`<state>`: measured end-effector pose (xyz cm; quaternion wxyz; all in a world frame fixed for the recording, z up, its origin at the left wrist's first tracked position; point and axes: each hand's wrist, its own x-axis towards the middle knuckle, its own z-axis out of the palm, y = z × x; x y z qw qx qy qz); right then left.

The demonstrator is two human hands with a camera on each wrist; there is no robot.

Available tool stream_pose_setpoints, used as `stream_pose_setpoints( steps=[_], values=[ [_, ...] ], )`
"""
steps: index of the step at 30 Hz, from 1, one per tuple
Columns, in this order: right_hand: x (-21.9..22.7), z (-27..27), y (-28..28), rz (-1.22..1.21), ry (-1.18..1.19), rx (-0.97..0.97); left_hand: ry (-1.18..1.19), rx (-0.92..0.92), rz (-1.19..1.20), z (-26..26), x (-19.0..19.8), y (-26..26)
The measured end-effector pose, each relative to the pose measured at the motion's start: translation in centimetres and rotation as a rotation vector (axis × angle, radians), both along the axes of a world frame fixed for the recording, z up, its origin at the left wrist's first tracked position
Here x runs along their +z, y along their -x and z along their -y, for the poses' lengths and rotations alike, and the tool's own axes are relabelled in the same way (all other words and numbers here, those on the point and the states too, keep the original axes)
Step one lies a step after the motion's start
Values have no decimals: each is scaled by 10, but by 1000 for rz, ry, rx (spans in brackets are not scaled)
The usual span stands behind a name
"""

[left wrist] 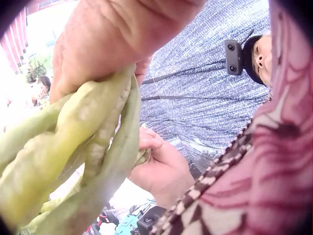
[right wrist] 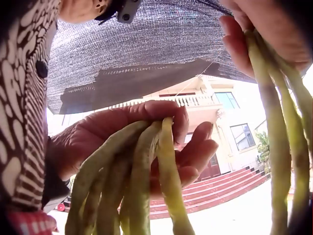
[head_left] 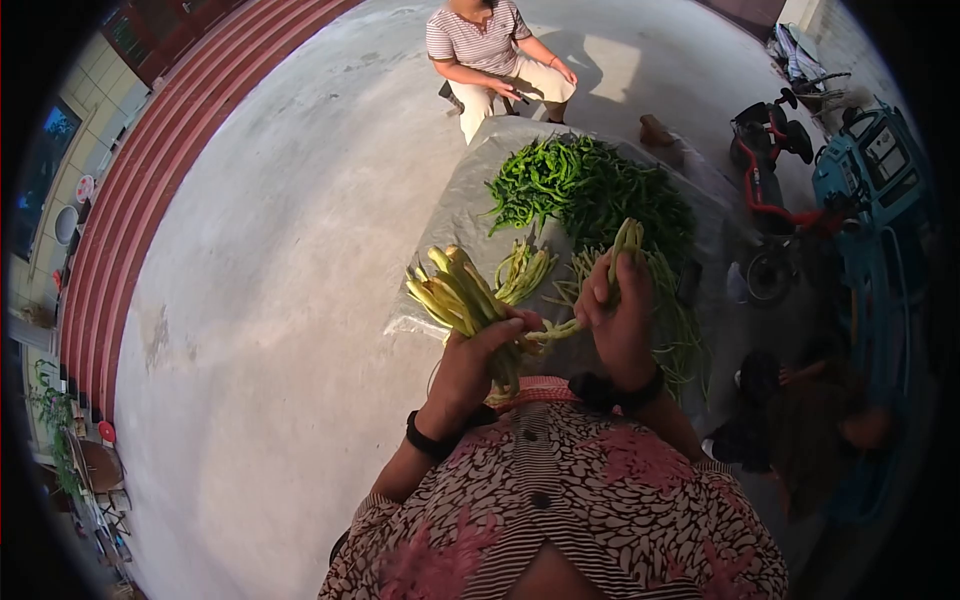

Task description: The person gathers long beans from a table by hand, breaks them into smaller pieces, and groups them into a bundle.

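Note:
My left hand (head_left: 462,372) grips a thick bundle of pale yellow-green long beans (head_left: 450,290), its thumb laid across them. In the left wrist view the beans (left wrist: 93,112) fill the near side under that hand. My right hand (head_left: 622,325) holds a few long beans (head_left: 630,238), bent over at the top, between thumb and fingers. These beans (right wrist: 274,112) hang down from the fingers in the right wrist view. The two hands are apart, with a bean strand between them. Beyond them a small bunch of beans (head_left: 522,270) lies on the plastic sheet (head_left: 455,215).
A large heap of green chili peppers (head_left: 590,185) covers the sheet's far part. More loose long beans (head_left: 683,325) lie right of my right hand. A person (head_left: 490,55) sits opposite. A red scooter (head_left: 768,175) and a teal vehicle (head_left: 875,170) stand at right; red steps (head_left: 165,130) at left.

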<state>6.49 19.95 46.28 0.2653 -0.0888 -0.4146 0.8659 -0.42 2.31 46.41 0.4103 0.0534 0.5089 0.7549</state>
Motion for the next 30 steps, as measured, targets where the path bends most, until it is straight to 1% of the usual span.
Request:
stream_pose_setpoints(
  steps=[1,4,7,10,11,14,17,20,23,26,29,30],
  values=[
    [3,-1,-1,44,-29,-21,35,-24,-11,0,-1,0],
    [3,-3,-4,149,-116,112,110,-79,-31,-2,-3,-1],
    [8,8,-2,386,-394,247,142,-96,-104,-5,-3,-3],
    [14,18,2,311,-460,290,158,-110,-193,-9,4,-7],
    [11,17,1,325,-563,269,162,-115,-220,-10,6,-8],
    [6,15,3,344,-524,291,211,-169,-236,-8,5,-7],
    [0,13,6,323,-564,273,237,-224,-276,-7,1,-5],
    [-1,10,3,385,-402,310,216,-155,-132,-8,8,-3],
    [-1,12,4,321,-405,145,185,-120,-123,-8,6,-2],
    [-6,8,6,190,-311,86,176,-181,-142,-7,-2,0],
    [2,5,2,156,-126,194,161,-220,-160,-9,10,-5],
    [-1,3,3,189,-178,206,170,-236,-176,-10,9,-5]
  ],
)
